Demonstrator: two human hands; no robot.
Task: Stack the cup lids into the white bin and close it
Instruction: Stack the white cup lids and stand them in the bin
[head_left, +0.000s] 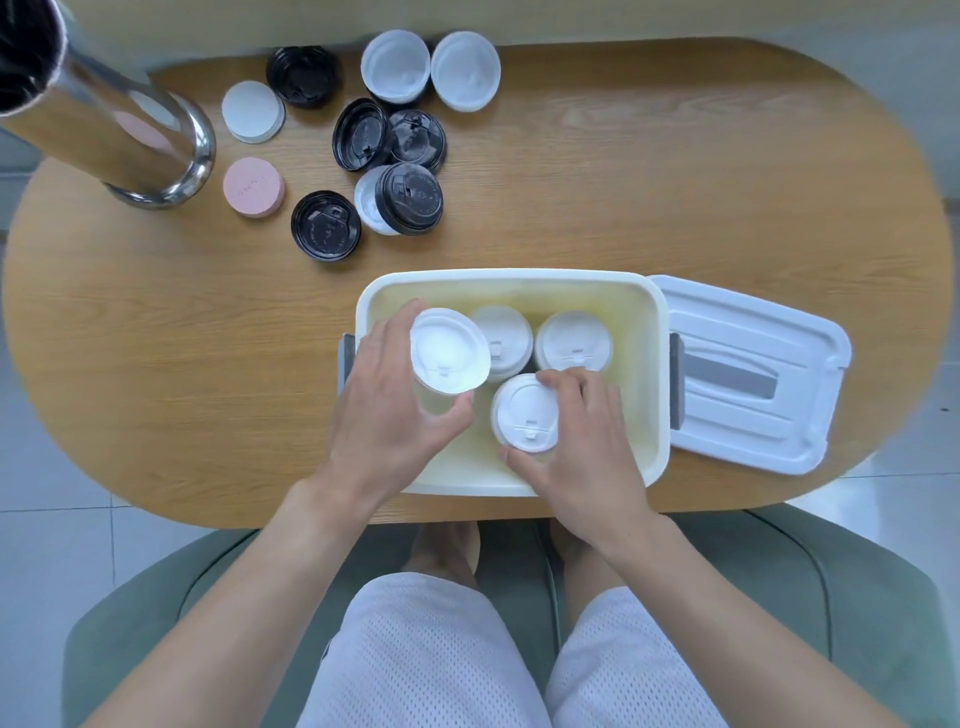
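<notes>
The white bin (657, 374) stands open at the table's near edge. Inside it, my left hand (384, 410) holds a white lid stack (449, 351) at the left end, fingers curled round it. My right hand (582, 441) grips another white lid stack (524, 410) near the bin's front. Two more white lid stacks (506, 332) (574, 340) stand at the back of the bin. The bin's lid (748, 374) lies flat on the table to the right. Several black lids (324, 226) and two white lids (397, 65) lie farther back.
A shiny metal cylinder (124, 124) leans at the far left. A white disc (253, 110) and a pink disc (254, 187) lie beside it. The wooden table (675, 182) is oval; a green seat (831, 597) is under me.
</notes>
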